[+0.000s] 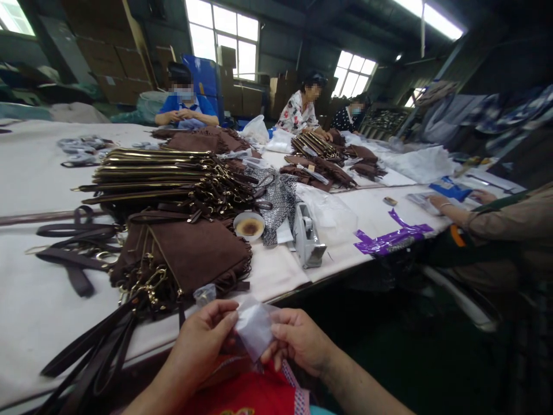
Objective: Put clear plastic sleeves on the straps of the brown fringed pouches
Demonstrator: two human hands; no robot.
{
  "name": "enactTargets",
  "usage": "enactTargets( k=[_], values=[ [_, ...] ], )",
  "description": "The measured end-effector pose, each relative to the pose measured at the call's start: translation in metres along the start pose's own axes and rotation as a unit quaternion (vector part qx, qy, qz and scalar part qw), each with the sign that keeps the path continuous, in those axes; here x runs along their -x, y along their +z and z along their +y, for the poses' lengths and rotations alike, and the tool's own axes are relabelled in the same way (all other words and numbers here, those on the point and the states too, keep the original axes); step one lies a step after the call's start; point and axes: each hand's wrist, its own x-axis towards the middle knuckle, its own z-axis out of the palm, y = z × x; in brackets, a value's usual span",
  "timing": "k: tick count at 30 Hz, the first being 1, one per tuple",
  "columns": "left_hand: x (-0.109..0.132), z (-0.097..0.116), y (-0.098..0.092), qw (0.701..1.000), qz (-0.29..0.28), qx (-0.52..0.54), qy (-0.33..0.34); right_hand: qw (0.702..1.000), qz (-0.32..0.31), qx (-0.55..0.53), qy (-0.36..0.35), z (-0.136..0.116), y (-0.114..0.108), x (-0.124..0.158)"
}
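Both my hands are low in the view, close to my lap, pinching a small clear plastic bag (254,328). My left hand (203,340) grips its left edge with thumb and fingers closed. My right hand (298,340) pinches the right side, fingers curled. Just beyond my left hand, at the table's near edge, lies a pile of brown suede bags (185,253) with gold chains and dark leather straps (86,357). Another small crumpled clear bag (204,294) lies by the pile. Red cloth (246,392) covers my lap beneath the hands.
A long white table (34,311) carries stacked gold-edged brown bags (159,176), a small bowl (249,226), a tape dispenser (306,236), clear bags and purple wrapping (391,239). Three people sit at the far side; a person's arm (484,216) rests at the right.
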Motion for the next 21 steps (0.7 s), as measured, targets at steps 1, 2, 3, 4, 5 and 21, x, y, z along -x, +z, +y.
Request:
enactTargets(
  k=[1, 2, 3, 4, 5, 21],
  values=[
    [-0.001, -0.002, -0.001, 1.000, 0.006, -0.004, 0.008, 1.000, -0.001, -0.001, 0.002, 0.000, 0.000, 0.000],
    [-0.001, -0.004, -0.002, 1.000, 0.012, -0.008, 0.016, 1.000, -0.001, -0.002, 0.005, 0.000, -0.001, -0.001],
    [-0.002, -0.006, -0.003, 1.000, 0.017, -0.011, 0.024, 1.000, 0.001, -0.003, 0.008, 0.000, -0.001, -0.002],
    [-0.003, -0.009, -0.005, 0.999, 0.021, -0.012, 0.029, 1.000, 0.002, -0.003, 0.011, 0.000, -0.001, -0.002],
    [-0.004, -0.012, -0.007, 0.999, 0.022, -0.010, 0.034, 1.000, 0.003, -0.004, 0.012, 0.000, -0.001, -0.003],
    [0.009, -0.009, -0.011, 0.998, 0.027, 0.008, 0.053, 0.999, -0.021, 0.031, 0.002, 0.006, 0.013, -0.018]
  ],
)
